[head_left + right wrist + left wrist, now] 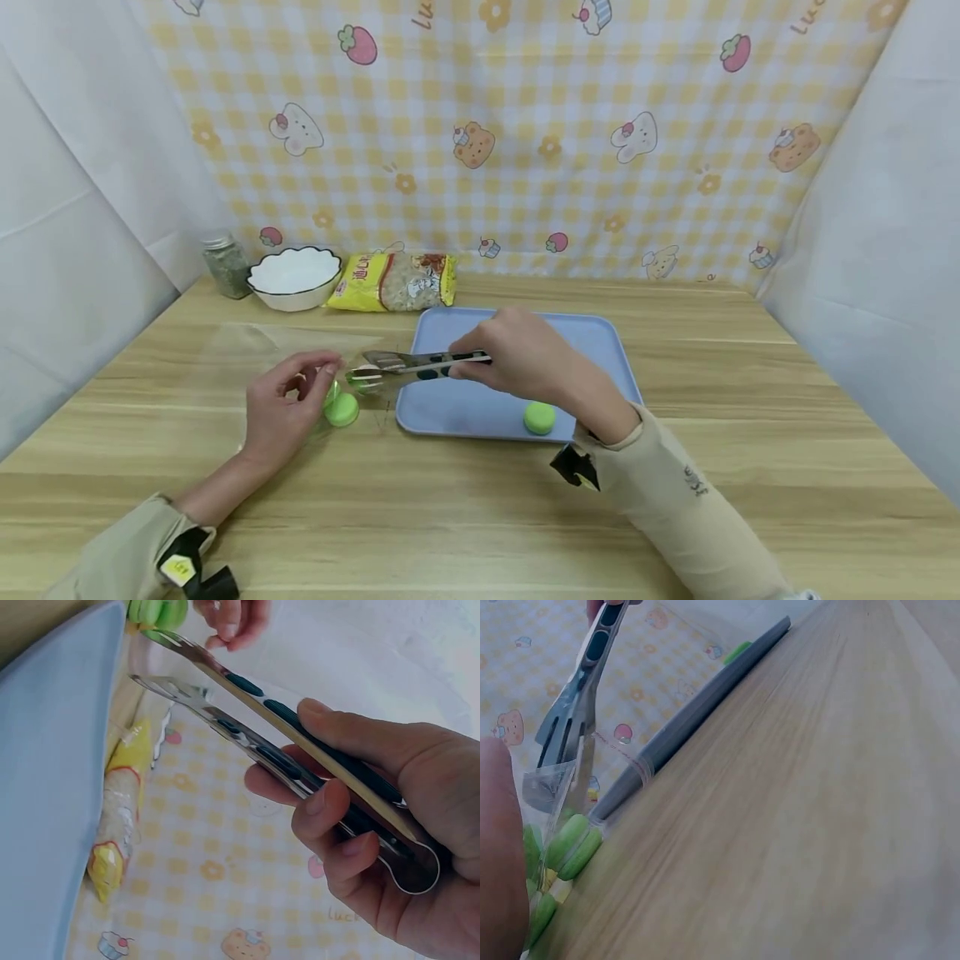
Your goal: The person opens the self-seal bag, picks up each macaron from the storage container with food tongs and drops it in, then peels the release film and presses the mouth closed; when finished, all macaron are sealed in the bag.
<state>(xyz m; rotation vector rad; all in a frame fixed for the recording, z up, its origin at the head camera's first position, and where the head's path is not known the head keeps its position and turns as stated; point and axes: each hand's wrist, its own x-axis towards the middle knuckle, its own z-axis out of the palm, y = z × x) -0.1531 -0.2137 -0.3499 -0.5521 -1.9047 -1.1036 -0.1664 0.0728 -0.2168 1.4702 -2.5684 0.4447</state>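
My right hand (517, 354) grips metal tongs (427, 364) with dark inlays on the handles. In the right wrist view the tongs' arms stand apart, their slotted tips near green macarons (159, 611). My left hand (285, 408) pinches the edge of a clear plastic bag (251, 354) between thumb and fingertips. Several green macarons (574, 847) lie in the bag, close to its mouth, and the tong tips are at that opening. Whether the tips touch a macaron cannot be told. Another green macaron (539, 417) sits on the blue tray (450, 419), below my right wrist.
Along the back left stand a glass jar of dried herbs (227, 265), a white scalloped bowl (295, 279) and a yellow food packet (393, 283). A checked cloth (525, 167) hangs behind the wooden table (420, 525).
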